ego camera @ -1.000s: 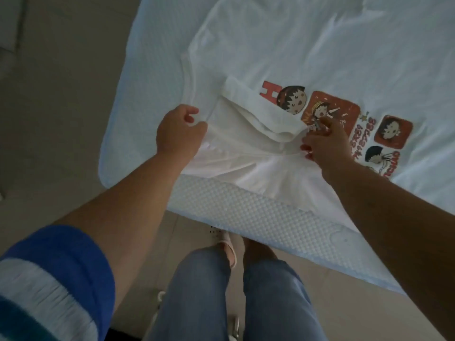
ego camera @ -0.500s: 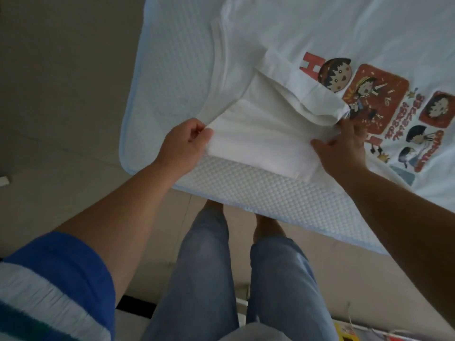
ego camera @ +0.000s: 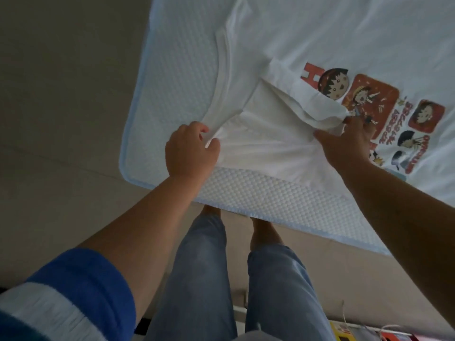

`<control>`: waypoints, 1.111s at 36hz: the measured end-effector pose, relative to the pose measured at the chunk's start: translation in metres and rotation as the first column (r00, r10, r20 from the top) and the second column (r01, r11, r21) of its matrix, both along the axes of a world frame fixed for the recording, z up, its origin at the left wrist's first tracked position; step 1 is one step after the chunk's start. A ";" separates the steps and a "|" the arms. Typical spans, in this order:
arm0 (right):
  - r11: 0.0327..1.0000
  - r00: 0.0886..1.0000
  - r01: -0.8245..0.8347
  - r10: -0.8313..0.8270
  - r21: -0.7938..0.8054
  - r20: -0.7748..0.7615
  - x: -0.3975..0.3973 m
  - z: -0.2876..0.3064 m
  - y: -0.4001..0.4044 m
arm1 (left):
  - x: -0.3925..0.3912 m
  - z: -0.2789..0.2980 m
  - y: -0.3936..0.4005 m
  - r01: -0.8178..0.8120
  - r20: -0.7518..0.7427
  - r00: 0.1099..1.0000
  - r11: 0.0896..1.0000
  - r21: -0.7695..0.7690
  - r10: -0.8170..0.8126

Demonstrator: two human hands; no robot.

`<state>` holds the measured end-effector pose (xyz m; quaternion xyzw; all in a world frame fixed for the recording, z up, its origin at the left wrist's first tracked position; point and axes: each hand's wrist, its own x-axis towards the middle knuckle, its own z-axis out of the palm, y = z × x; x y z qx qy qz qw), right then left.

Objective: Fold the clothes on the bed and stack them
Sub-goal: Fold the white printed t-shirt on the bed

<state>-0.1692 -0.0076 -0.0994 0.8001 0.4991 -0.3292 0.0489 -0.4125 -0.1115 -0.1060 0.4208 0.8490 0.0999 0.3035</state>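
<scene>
The shirt [ego camera: 332, 40] lies spread on the bed [ego camera: 177, 77], with its near part just in front of both hands and its print just beyond the right hand [ego camera: 347, 143]. The left hand [ego camera: 190, 150] has its fingers curled and pinches a bunched corner of the cloth. The right hand presses and grips the folded flap near the print; how tightly its fingers close, I cannot tell fully. The step, I think, is to make a side fold. To do it well, both hands should pull the edge tight between them, keep it straight and parallel to the bed edge, then lay it down and smooth the creases outward before letting go. Counted: one shirt, one bed, two hands. No other clothes and no stack are in view.
</scene>
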 end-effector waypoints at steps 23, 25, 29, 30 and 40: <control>0.549 0.250 0.602 -0.819 -0.580 -0.516 0.029 -0.002 0.029 | 0.060 -0.001 0.158 -0.257 0.468 0.812 0.934 -0.249 0.348; 0.553 0.244 0.593 -0.816 -0.585 -0.524 0.031 -0.002 0.030 | 0.064 0.000 0.159 -0.264 0.461 0.819 0.938 -0.226 0.342; 0.611 0.299 0.555 -0.780 -0.564 -0.550 0.033 0.000 0.033 | 0.064 0.002 0.147 -0.257 0.323 0.904 0.959 -0.117 0.281; 0.627 0.314 0.544 -0.769 -0.558 -0.557 0.034 0.000 0.033 | 0.064 0.005 0.141 -0.262 0.309 0.910 0.961 -0.091 0.278; 0.759 0.641 0.249 -0.595 -0.602 -0.485 0.059 -0.003 -0.011 | 0.077 0.007 0.041 -0.317 0.331 0.874 0.933 -0.169 0.357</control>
